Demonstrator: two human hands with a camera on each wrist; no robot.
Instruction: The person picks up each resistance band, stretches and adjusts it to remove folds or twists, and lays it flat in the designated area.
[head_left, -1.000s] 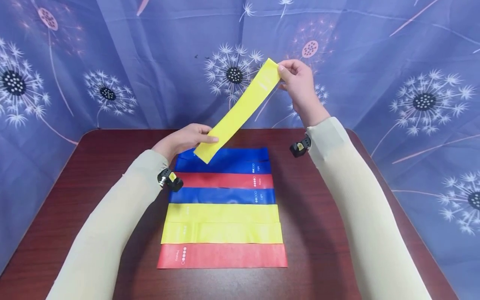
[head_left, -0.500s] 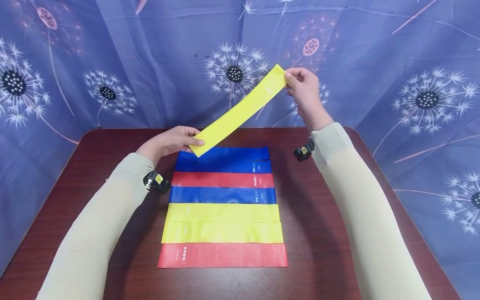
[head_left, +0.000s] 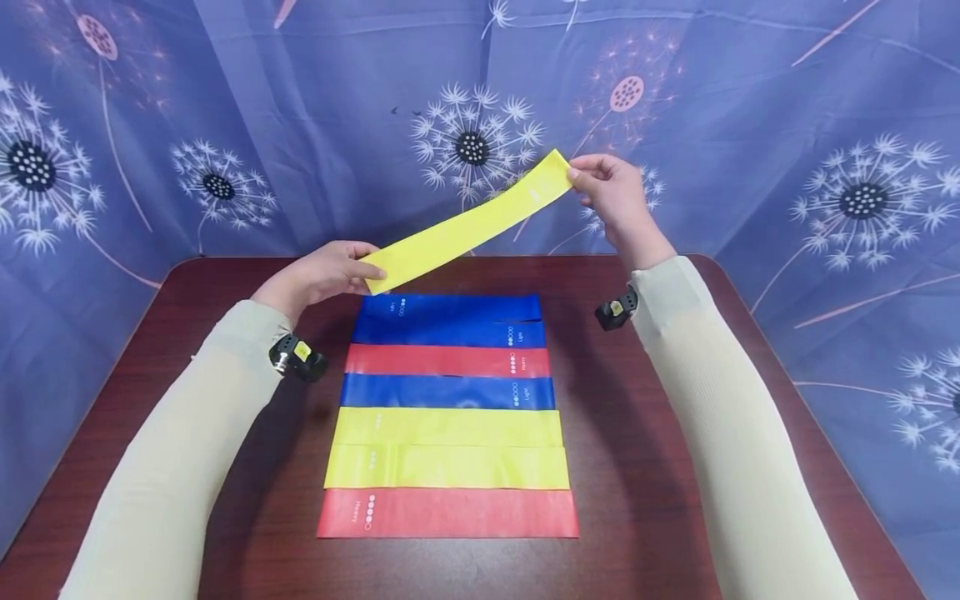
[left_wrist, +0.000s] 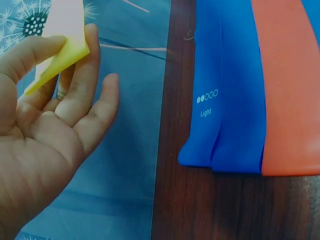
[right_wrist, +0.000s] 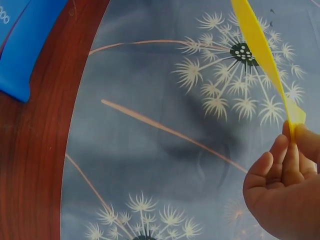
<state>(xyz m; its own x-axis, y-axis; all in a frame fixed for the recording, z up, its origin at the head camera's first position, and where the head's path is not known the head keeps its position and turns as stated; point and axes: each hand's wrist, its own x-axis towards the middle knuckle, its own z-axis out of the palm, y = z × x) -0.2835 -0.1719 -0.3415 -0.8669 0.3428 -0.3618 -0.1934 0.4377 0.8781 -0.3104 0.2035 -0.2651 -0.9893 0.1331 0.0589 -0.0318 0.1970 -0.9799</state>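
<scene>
A yellow resistance band (head_left: 465,229) hangs in the air between both hands, above the far edge of the table, sloping up to the right. My left hand (head_left: 322,275) pinches its lower end between thumb and fingers; the left wrist view shows the band's folded end (left_wrist: 70,57) there. At the upper end, my right hand (head_left: 615,193) pinches a corner with thumb and fingertips, seen also in the right wrist view, where the band (right_wrist: 260,47) appears nearly edge-on. Below lie flat bands in overlapping rows: blue (head_left: 450,308), red (head_left: 442,361), blue (head_left: 435,392), yellow (head_left: 450,427) and red (head_left: 450,512).
The bands lie on a dark reddish-brown wooden table (head_left: 645,467). A blue curtain (head_left: 337,125) printed with dandelions surrounds its back and sides. Small black cameras (head_left: 300,358) are strapped at both wrists.
My left hand has moved left and slightly up, and my right hand right and down. The held yellow band now slopes less steeply, and the print on the farthest blue band has come into view.
</scene>
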